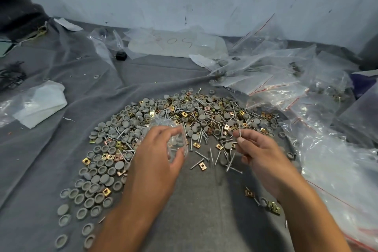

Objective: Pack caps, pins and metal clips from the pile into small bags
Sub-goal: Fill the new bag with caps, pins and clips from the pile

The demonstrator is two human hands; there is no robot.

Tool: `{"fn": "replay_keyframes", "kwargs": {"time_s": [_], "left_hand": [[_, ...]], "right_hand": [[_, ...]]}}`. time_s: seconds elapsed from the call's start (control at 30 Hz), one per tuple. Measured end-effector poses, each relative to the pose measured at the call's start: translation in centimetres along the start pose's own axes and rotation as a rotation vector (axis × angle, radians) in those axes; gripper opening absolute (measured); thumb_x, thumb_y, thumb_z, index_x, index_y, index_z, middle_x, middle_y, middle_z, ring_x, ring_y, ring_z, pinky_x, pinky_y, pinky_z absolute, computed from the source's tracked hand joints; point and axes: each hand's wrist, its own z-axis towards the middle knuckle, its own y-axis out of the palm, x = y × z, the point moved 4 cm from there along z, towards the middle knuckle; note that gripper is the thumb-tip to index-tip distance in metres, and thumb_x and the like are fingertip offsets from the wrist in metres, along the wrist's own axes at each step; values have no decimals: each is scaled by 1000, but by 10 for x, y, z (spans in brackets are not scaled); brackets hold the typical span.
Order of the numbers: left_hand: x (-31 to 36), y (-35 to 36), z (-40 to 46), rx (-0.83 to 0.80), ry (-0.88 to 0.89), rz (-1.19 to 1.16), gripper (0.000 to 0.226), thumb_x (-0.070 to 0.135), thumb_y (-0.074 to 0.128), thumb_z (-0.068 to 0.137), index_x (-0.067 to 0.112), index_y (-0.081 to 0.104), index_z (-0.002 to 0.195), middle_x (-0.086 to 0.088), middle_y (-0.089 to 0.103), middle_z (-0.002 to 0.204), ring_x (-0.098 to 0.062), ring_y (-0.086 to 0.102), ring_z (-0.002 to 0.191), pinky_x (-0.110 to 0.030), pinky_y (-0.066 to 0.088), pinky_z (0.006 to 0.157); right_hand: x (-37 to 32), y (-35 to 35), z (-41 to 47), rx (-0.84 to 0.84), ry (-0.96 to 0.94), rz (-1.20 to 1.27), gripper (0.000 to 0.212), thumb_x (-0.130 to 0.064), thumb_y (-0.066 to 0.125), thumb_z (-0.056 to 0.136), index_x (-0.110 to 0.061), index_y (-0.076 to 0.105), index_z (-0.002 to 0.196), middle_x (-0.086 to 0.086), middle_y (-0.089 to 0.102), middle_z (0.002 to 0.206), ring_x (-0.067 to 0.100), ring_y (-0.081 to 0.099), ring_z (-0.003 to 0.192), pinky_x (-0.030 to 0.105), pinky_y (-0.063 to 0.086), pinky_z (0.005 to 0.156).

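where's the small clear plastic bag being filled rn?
Head view, centre-left: the small clear plastic bag is held in the left hand, over the near edge of the pile of grey caps, with the right hand opposite it.

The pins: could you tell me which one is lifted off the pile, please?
The pin pinched upright in the right hand; the other pins lie flat on the grey cloth.

On the grey cloth-covered table [61,149], the pile of round grey plastic caps, silver metal pins and brass-coloured square metal clips [184,120] arcs from seven o'clock to two o'clock. Clear plastic zip bags [286,88] lie heaped at two o'clock, a white folded paper sheet [44,102] at ten o'clock. A small black block [120,55] sits behind at eleven o'clock.
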Motion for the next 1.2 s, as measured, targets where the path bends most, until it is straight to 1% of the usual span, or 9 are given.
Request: {"fn": "replay_keyframes", "kwargs": {"time_s": [0.2,0.33,0.6,0.7,0.87,0.97,1.07,1.1,1.2], "left_hand": [[-4,1,0,-25,-2,-9,51,26,75,86,34,57,133,28,45,117,25,43,102,4,35,79],[-6,1,2,-33,4,4,52,24,78,82,32,60,130,24,49,117,10,51,101,-4,38,80],[-5,-1,1,-42,27,1,49,26,74,76,27,63,124,20,52,117,2,51,105,-10,36,85],[-6,-3,2,-20,26,28,51,24,79,77,26,63,126,21,50,117,5,47,104,-13,34,88],[-12,-12,4,63,-8,53,52,22,79,82,24,62,130,22,49,118,11,42,103,2,32,87],[-14,-14,4,72,-26,52,52,24,78,84,26,60,132,24,47,120,12,42,105,2,32,85],[-13,-14,2,73,-25,59,51,26,78,85,27,59,133,24,46,120,11,41,105,4,30,85],[-13,-14,2,71,-30,58,52,26,77,85,27,59,133,25,45,120,12,41,105,5,30,85],[-14,-14,3,70,-29,58,53,25,77,85,26,58,134,24,45,121,12,41,101,6,28,86]], "right_hand": [[-6,19,-9,-107,-133,-6,15,-8,62,97,-20,71,95,-10,71,85,0,60,71,16,46,58],[-18,51,-23,-191,-379,5,13,-10,71,92,-20,64,97,-3,78,97,9,71,87,20,53,72],[-31,80,-46,84,-988,-503,13,-26,72,90,-25,76,102,-14,63,112,8,57,112,21,43,95],[-29,78,-43,64,-933,-413,9,-27,67,95,-28,73,102,-14,63,110,11,61,109,21,45,91],[-19,58,-20,3,-471,27,17,-12,45,103,-25,57,101,-12,65,78,7,57,72,31,46,68],[-5,54,-11,-79,-266,-275,29,-5,40,100,-26,58,92,-12,57,73,13,50,70,34,38,65],[10,57,-13,-121,-256,-918,4,-35,55,99,-31,57,98,-13,56,96,10,53,93,27,40,74],[13,59,-16,-105,-262,-1048,16,-45,61,95,-33,56,103,-12,54,102,10,49,100,27,42,81],[17,62,-20,-18,-301,-1068,22,-45,65,93,-30,56,107,-9,54,106,14,46,107,34,46,91]]}}
